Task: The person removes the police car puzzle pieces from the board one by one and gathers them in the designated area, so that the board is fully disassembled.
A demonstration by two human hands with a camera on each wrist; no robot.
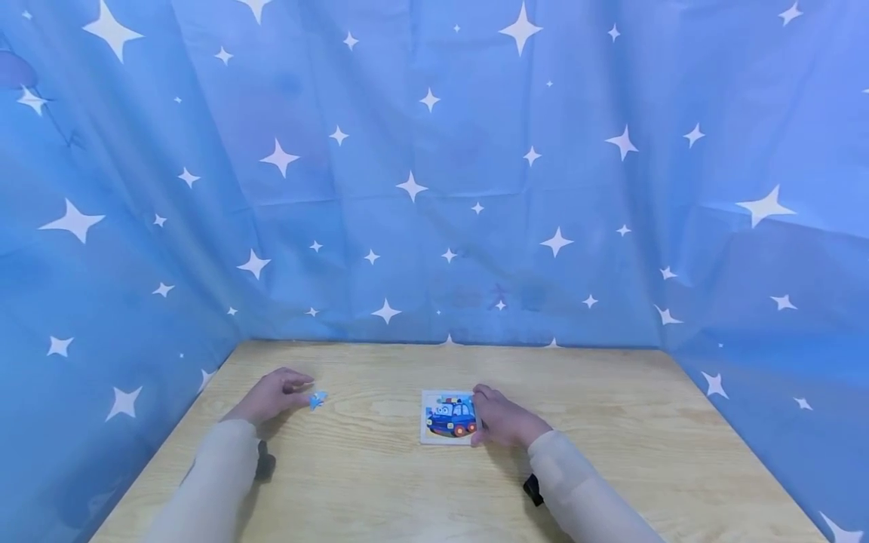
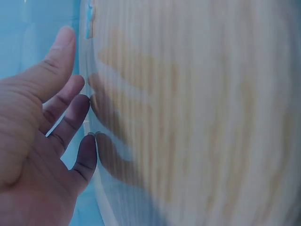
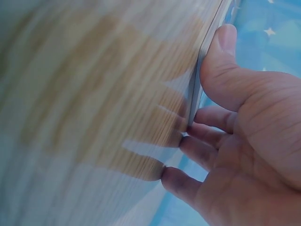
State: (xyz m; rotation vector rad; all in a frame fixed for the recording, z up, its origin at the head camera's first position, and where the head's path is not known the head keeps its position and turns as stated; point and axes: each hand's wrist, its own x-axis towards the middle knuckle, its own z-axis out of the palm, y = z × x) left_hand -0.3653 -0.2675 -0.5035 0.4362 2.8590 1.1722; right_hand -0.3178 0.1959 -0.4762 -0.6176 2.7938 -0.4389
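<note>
A square white-framed picture puzzle (image 1: pixel 434 437) with a blue cartoon car lies flat on the wooden table. My right hand (image 1: pixel 504 418) holds it at its right side, thumb at the near corner and fingers at the far one; the hand hides part of that edge. In the right wrist view, the thumb of my right hand (image 3: pixel 254 122) lies along the puzzle's thin edge (image 3: pixel 194 89). At the left, a small blue puzzle piece (image 1: pixel 317 399) lies by the thumb of my left hand (image 1: pixel 274 396). The left wrist view shows that piece (image 2: pixel 89 21) beyond the spread thumb of my left hand (image 2: pixel 42 127), fingertips down on the tabletop.
The pale wooden table (image 1: pixel 380 498) spans the area below both arms. A blue curtain with white stars (image 1: pixel 434 188) stands along its back and both sides. Dark wrist devices (image 1: pixel 533 490) hang beneath the light sleeves.
</note>
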